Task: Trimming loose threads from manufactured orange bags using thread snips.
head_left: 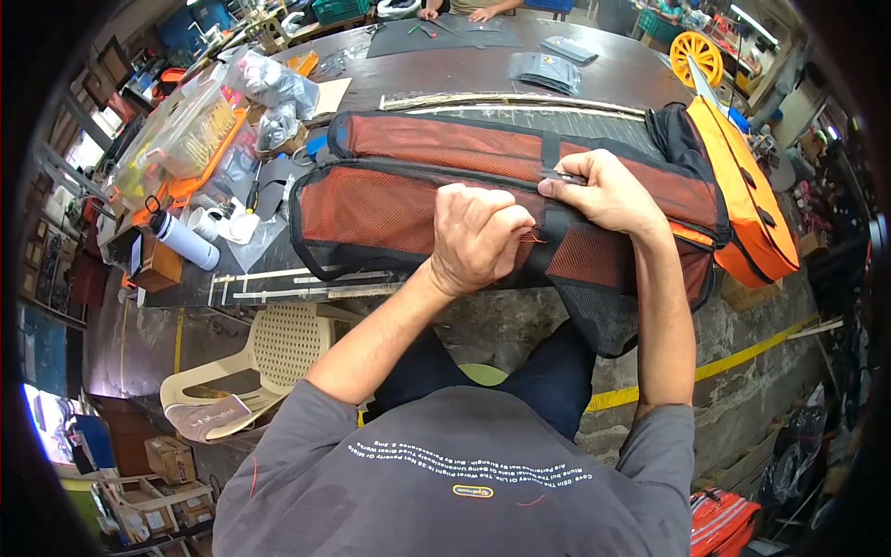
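A large black-trimmed bag with red-orange mesh panels [371, 195] lies along the near edge of the table. My left hand [475, 237] is closed in a fist over its front panel, and orange thread [533, 238] sticks out beside the curled fingers. My right hand [608, 193] pinches a small dark metal piece [568, 177] between thumb and fingers, just above the bag's middle seam. Its exact kind is too small to make out. A black strap [555, 225] crosses the bag between my two hands. A black mesh flap [603, 311] hangs over the table edge.
At left are a clear plastic box [200, 121], a flask [184, 239] and a screwdriver [252, 193]. An orange bag [747, 195] sits at the right end. Flat grey packs [546, 72] lie farther back. A beige plastic chair [288, 348] stands at my left; another person's hands [483, 14] rest across the table.
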The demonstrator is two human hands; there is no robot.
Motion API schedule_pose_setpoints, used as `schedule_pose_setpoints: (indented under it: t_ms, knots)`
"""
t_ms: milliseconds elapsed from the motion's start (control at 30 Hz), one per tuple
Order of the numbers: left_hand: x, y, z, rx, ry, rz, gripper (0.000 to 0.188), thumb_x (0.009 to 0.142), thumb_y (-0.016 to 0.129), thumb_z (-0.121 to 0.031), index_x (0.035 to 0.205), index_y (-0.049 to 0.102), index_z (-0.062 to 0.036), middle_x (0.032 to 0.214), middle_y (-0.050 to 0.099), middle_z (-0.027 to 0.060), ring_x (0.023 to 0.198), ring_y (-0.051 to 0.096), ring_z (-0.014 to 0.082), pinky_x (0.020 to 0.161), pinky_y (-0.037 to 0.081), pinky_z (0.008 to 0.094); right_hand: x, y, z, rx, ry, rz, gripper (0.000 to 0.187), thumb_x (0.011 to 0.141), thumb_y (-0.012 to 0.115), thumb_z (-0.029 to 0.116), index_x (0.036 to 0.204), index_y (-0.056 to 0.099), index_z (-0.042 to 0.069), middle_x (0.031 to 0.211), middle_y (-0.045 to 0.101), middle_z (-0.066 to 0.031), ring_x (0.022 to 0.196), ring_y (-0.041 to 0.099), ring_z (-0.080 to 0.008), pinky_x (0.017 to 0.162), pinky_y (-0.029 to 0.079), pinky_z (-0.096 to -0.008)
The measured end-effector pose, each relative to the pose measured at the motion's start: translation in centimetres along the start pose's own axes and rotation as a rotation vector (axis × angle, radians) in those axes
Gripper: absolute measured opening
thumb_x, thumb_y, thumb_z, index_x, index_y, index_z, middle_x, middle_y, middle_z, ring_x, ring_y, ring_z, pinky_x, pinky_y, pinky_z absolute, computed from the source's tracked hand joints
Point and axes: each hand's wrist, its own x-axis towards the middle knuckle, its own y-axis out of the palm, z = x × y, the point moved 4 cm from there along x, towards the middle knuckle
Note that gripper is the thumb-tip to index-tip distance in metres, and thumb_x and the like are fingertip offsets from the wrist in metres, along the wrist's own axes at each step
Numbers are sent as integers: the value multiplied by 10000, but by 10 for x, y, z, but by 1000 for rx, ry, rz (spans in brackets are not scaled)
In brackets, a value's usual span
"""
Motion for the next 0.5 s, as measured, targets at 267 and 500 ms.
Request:
schedule_pose_setpoints:
  t_ms: [267, 500]
  knots:
    - [-31, -9, -4, -28, -179, 221, 240, 862, 773, -87, 1087, 688, -71, 1076, 647, 101, 891, 663, 299, 799, 514, 416, 10, -1, -14, 135, 8, -6, 232, 1047, 804, 225, 900, 772, 49, 794, 603, 130, 716, 460, 11, 616, 378, -234]
    - [-19, -23, -3, 258, -223, 392, 537, 935, 796, -321, 1449, 733, -180, 1625, 576, 114, 1505, 478, 321, 1179, 294, 551, 9, -4, -9, 230, -31, -7, 227, 1047, 797, 223, 905, 779, 47, 807, 642, 123, 731, 496, 6, 653, 410, -234]
